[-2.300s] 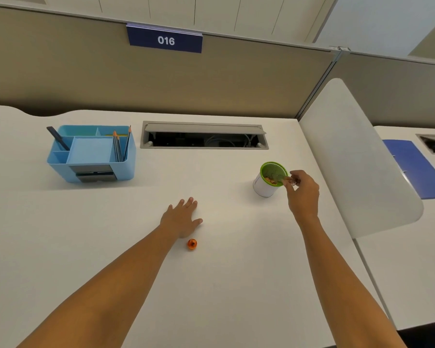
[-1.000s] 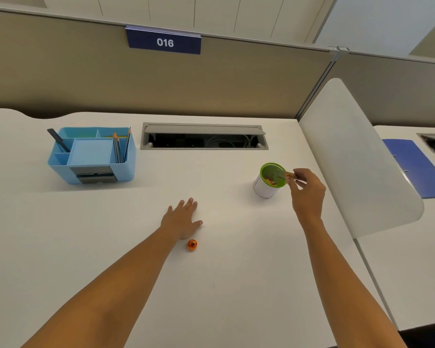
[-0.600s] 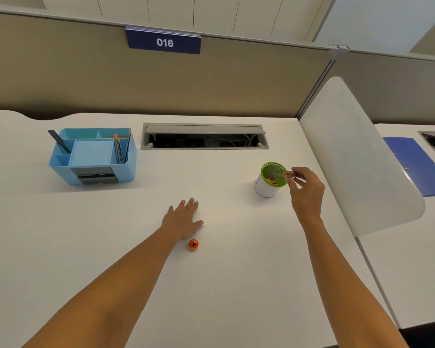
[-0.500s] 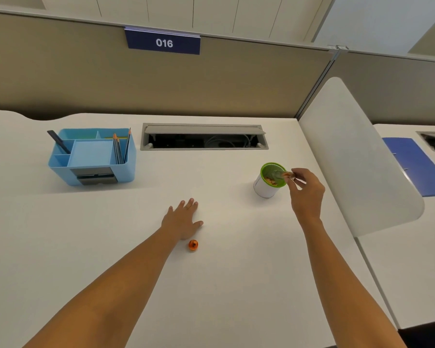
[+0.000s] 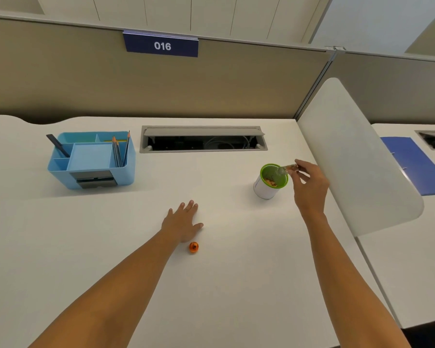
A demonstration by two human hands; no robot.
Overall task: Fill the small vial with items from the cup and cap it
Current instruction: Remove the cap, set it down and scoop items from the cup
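A white cup with a green rim [image 5: 266, 188] stands on the white desk at the right and holds small orange-brown items. My right hand [image 5: 310, 188] pinches a small clear vial [image 5: 286, 169], which lies nearly level with its mouth over the cup's rim. Some orange items show inside the vial near my fingers. My left hand [image 5: 182, 221] lies flat on the desk, fingers spread, holding nothing. Just below that hand, a small orange cap [image 5: 193, 247] rests on the desk.
A blue desk organiser [image 5: 92, 160] with pencils stands at the back left. An open grey cable tray [image 5: 202, 139] is set into the desk behind the cup. A white curved divider [image 5: 357, 156] rises right of my right hand, with a blue folder [image 5: 417, 164] beyond it.
My right hand has shifted slightly right and up beside the cup, and the vial now lies flatter over the rim. My left hand and the orange cap have stayed put.
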